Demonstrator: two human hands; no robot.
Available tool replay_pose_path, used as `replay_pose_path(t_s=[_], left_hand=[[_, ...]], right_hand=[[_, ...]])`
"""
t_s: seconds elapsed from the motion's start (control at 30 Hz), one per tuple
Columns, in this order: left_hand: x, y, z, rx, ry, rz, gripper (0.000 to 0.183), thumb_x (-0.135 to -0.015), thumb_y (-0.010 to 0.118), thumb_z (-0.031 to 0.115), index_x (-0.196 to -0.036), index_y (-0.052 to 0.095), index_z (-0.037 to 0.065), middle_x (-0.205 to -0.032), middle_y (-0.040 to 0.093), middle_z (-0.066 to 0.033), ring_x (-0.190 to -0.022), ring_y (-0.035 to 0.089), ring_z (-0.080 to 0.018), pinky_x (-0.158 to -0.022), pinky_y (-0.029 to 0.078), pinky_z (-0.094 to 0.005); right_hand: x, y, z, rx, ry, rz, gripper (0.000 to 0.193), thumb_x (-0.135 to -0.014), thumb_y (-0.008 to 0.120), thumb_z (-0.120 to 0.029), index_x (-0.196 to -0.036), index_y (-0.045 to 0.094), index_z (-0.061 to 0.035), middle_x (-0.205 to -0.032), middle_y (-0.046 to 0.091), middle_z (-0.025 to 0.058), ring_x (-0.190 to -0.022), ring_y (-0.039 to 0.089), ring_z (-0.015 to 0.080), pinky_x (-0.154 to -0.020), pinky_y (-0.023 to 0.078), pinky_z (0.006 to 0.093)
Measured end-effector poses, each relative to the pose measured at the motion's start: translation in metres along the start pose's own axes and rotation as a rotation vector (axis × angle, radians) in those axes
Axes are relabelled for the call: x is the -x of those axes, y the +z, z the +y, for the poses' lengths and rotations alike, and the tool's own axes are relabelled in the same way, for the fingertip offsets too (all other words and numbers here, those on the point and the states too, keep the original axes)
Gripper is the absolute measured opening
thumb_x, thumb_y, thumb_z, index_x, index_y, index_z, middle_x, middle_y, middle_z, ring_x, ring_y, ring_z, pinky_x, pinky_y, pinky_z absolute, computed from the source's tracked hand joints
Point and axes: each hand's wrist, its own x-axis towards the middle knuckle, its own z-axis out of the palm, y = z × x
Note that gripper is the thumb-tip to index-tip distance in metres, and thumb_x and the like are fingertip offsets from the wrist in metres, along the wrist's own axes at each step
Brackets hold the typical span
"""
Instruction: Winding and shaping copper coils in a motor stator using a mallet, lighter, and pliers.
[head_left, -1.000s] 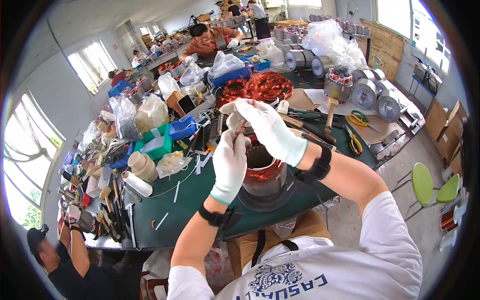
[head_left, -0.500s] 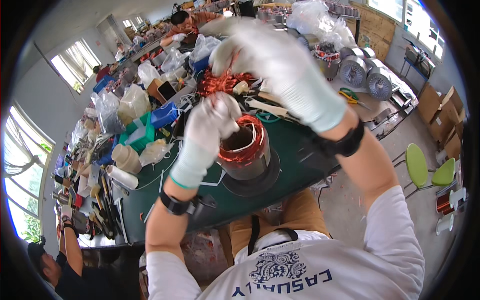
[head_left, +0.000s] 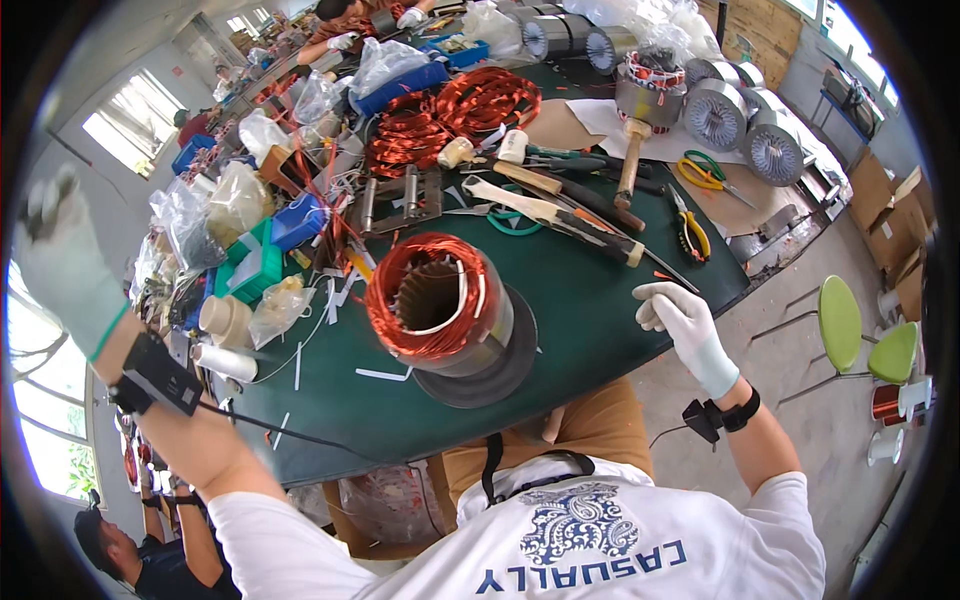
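Observation:
A motor stator (head_left: 495, 330) with red-brown copper windings (head_left: 435, 345) round its top rim stands slightly tilted on a dark round base (head_left: 500, 375). White insulating strips show inside its bore. My left hand (head_left: 75, 255), in a white glove, is raised at the far left, away from the stator; motion smears its fingers. Past the table's right front edge hovers my gloved right hand (head_left: 685, 325), its fingers loosely bent and nothing visible in them. Bundles of copper wire coils (head_left: 490, 100) lie behind the stator.
Behind the stator lie a wooden mallet (head_left: 632, 165), yellow-handled pliers (head_left: 690, 235), scissors (head_left: 705, 172) and wooden sticks (head_left: 540, 212). Left are a green bin (head_left: 262, 262) and thread spool (head_left: 225, 362). Co-workers (head_left: 130, 545) sit lower left and at the back; green chairs (head_left: 838, 320) stand right.
Both hands have left the copper wire above the stator. My left hand swung out to the far left; my right came down to the right. The view has shifted, showing more of the table.

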Motion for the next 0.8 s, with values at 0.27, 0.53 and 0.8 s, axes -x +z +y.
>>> replay_pose_path(t_s=[0.27,0.53,0.8], left_hand=[[0.182,0.151,-0.115,-0.613,-0.946,-0.031,0.129,-0.080,0.076,0.073,-0.161,0.021,-0.011,-0.162,0.040,-0.0217,-0.153,0.036,-0.0312,-0.127,0.025,-0.0428],[0.118,0.271,-0.199,-0.402,-0.937,0.083,0.072,-0.088,0.076,0.014,-0.151,0.046,-0.002,-0.139,0.060,-0.0125,-0.131,0.054,-0.0168,-0.111,0.044,-0.0327],[0.064,0.229,-0.171,-1.071,-0.428,-0.413,0.022,-0.102,0.059,0.008,-0.122,0.065,0.001,-0.110,0.069,-0.0093,-0.102,0.067,-0.0176,-0.097,0.051,-0.0319]], right_hand=[[-0.044,-0.009,0.016,0.620,-0.604,0.280,0.038,-0.088,0.067,0.003,-0.126,0.067,-0.0013,-0.118,0.067,0.0184,-0.105,0.066,0.0399,-0.094,0.053,0.0424],[-0.056,0.058,0.020,0.939,-0.360,0.140,0.056,-0.085,0.073,-0.014,-0.140,0.059,-0.0105,-0.144,0.055,0.0195,-0.131,0.054,0.0411,-0.102,0.047,0.0489],[-0.029,0.008,0.039,0.830,-0.471,0.233,0.043,-0.085,0.073,-0.011,-0.128,0.067,-0.0087,-0.133,0.063,0.0187,-0.123,0.060,0.0409,-0.103,0.048,0.0486]])
